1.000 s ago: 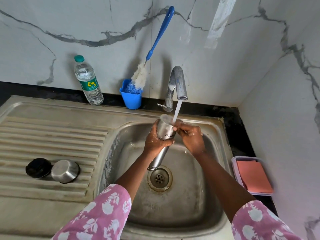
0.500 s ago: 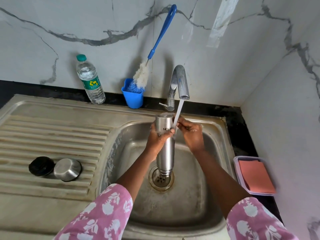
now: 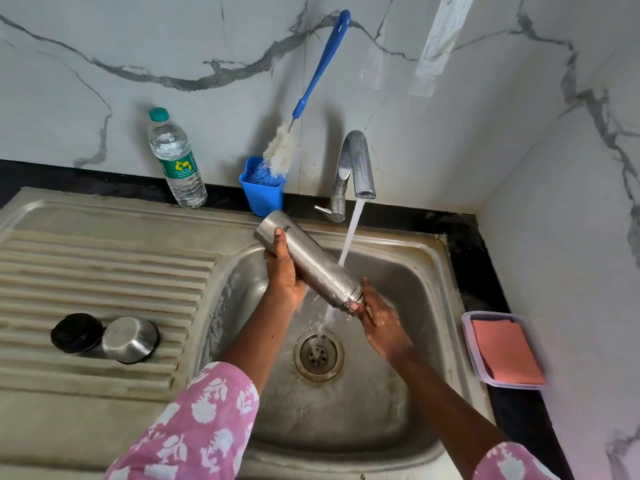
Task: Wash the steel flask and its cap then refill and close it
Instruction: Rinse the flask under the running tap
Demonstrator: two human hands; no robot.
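Note:
The steel flask (image 3: 308,263) lies tilted over the sink basin (image 3: 408,271), its logo end up and to the left. Water from the tap (image 3: 360,164) runs onto its lower half and spills into the drain (image 3: 318,355). My left hand (image 3: 284,271) grips the flask's upper part, thumb across the body. My right hand (image 3: 379,320) holds the lower right end between thumb and fingers. The steel cap (image 3: 130,339) and a black lid (image 3: 76,332) rest on the ribbed drainboard (image 3: 104,271) at the left.
A blue-handled bottle brush (image 3: 311,84) stands in a blue cup (image 3: 261,195) behind the sink. A plastic water bottle (image 3: 176,161) is left of it. A clear tray holding a pink cloth (image 3: 505,351) sits on the black counter at the right, by the wall.
The flask went from upright under the stream to tilted, its logo end swung up and left. My right hand dropped from the top rim to the lower end.

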